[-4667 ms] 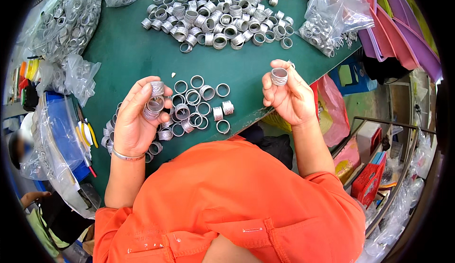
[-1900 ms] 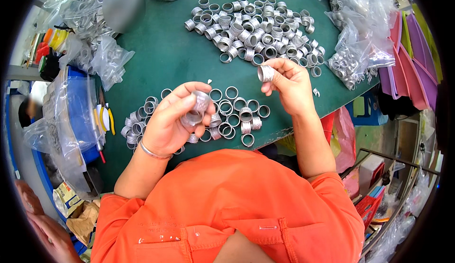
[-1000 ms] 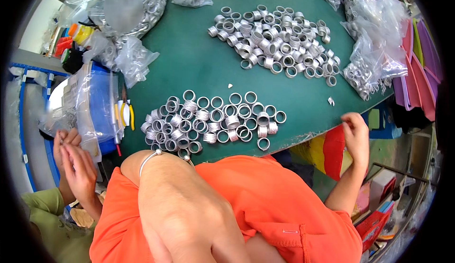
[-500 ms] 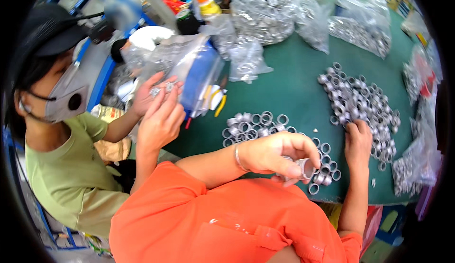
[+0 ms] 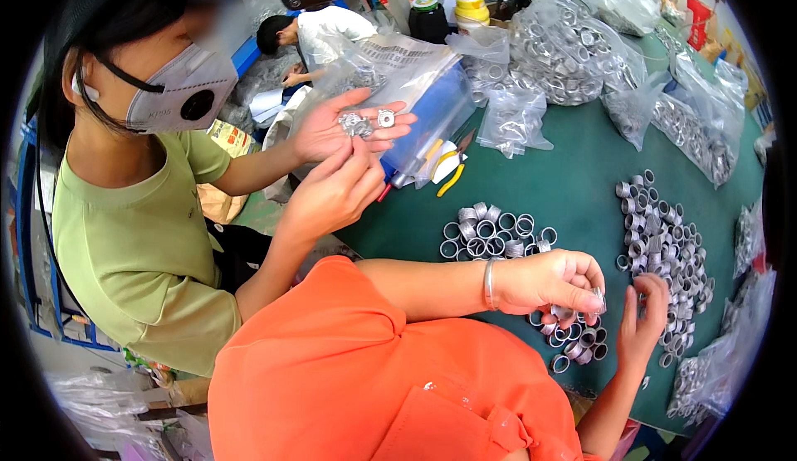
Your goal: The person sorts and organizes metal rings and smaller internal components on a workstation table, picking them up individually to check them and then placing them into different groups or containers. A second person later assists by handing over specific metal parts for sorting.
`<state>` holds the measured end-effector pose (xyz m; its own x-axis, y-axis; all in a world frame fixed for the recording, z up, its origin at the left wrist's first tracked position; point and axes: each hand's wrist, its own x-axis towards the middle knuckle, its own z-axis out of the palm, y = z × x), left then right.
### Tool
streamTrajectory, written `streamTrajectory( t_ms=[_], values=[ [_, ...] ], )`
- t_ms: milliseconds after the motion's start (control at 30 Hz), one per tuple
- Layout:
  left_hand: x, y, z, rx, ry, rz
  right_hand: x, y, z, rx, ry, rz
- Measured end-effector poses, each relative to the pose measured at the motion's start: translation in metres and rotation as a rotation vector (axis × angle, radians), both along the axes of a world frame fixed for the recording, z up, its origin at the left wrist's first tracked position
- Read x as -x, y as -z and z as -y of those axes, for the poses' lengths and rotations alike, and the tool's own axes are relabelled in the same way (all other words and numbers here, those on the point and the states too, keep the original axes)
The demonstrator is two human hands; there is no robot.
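My left hand (image 5: 544, 281), with a metal bangle on the wrist, is closed around several short silver metal rings (image 5: 591, 302) and hovers over the near pile of rings (image 5: 573, 341). My right hand (image 5: 643, 324) is raised beside it, fingers up and thumb close to the left fingertips; I cannot see whether it holds anything. A second group of rings (image 5: 491, 233) lies left of my hands and a long heap of rings (image 5: 664, 241) to the right, all on the green table (image 5: 573, 187). My orange shirt hides the table's near edge.
A person in a green shirt and face mask (image 5: 141, 237) sits at my left, one palm (image 5: 353, 125) holding small metal parts, the other hand (image 5: 332, 191) picking at them. Clear bags of rings (image 5: 573, 50), yellow-handled pliers (image 5: 452, 177) and bottles (image 5: 470, 6) crowd the far side.
The view has swung left, bringing the neighbouring person fully into view. My left hand has come down over the near rings, and my right hand has left the far heap to meet it.
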<state>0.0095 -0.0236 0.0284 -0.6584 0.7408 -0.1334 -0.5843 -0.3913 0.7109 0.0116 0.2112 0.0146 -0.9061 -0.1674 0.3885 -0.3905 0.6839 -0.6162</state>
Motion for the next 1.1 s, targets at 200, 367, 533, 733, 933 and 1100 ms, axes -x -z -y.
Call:
streamTrajectory(
  t_ms=[200,367,533,733,933,1100],
  values=[
    [-0.003,0.007,-0.001,0.096,-0.088,0.058,-0.025,-0.027,0.046,0.217,-0.333,0.041],
    [-0.006,0.014,0.002,0.124,-0.095,0.063,-0.026,-0.019,0.056,0.266,-0.291,0.04],
    [-0.01,0.018,0.003,0.096,-0.094,0.062,-0.032,-0.016,0.059,0.265,-0.253,0.043],
    [-0.011,0.02,0.004,0.107,-0.078,0.038,-0.036,-0.017,0.061,0.256,-0.23,0.065],
    [-0.014,0.02,0.007,0.081,-0.123,0.061,-0.032,-0.021,0.064,0.236,-0.264,0.08],
    [-0.016,0.024,0.011,0.069,-0.136,0.059,-0.03,-0.023,0.068,0.238,-0.297,0.078]
  ],
)
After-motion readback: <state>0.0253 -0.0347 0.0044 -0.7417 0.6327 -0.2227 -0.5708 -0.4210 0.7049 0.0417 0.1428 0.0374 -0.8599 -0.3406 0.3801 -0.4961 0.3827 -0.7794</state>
